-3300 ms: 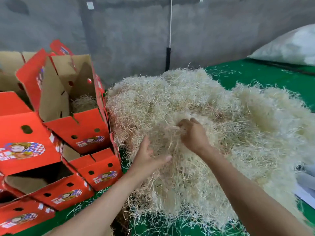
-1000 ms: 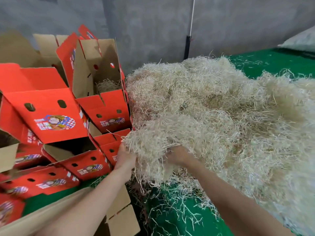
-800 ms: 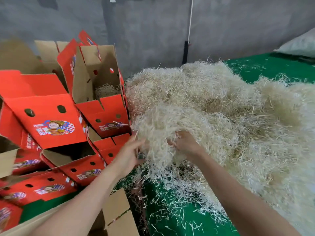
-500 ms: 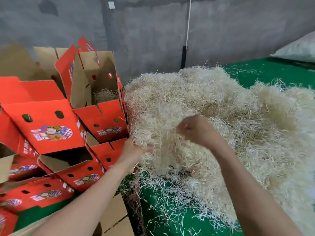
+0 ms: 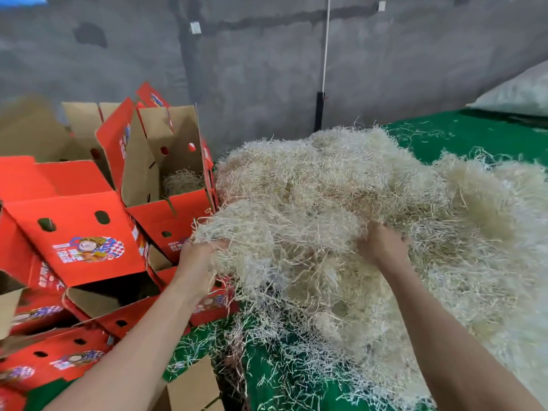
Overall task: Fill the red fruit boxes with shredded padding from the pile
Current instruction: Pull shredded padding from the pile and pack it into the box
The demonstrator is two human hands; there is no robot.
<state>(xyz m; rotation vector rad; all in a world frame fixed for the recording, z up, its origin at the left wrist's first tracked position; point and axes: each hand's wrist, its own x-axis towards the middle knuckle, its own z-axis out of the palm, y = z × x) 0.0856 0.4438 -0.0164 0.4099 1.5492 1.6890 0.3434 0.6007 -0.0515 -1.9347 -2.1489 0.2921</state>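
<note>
A big pile of pale shredded padding (image 5: 370,209) covers the green table. My left hand (image 5: 197,256) grips the left edge of a thick clump of padding (image 5: 281,232) at the pile's near side. My right hand (image 5: 382,247) grips the same clump on its right, fingers buried in the strands. Several red fruit boxes stand left of the pile. The tall open box (image 5: 169,209) by the pile holds a little padding. An open red box (image 5: 118,307) lies just below my left hand, its inside dark.
The green table surface (image 5: 296,381) near me is strewn with loose strands. Plain brown cardboard flaps (image 5: 192,387) stick up at the bottom edge. A grey wall (image 5: 267,69) is behind, and a white sack (image 5: 516,93) lies at the far right.
My right hand has moved right and dug into the pile. My left hand has taken hold of the clump's left edge, and the clump is lifted between both hands.
</note>
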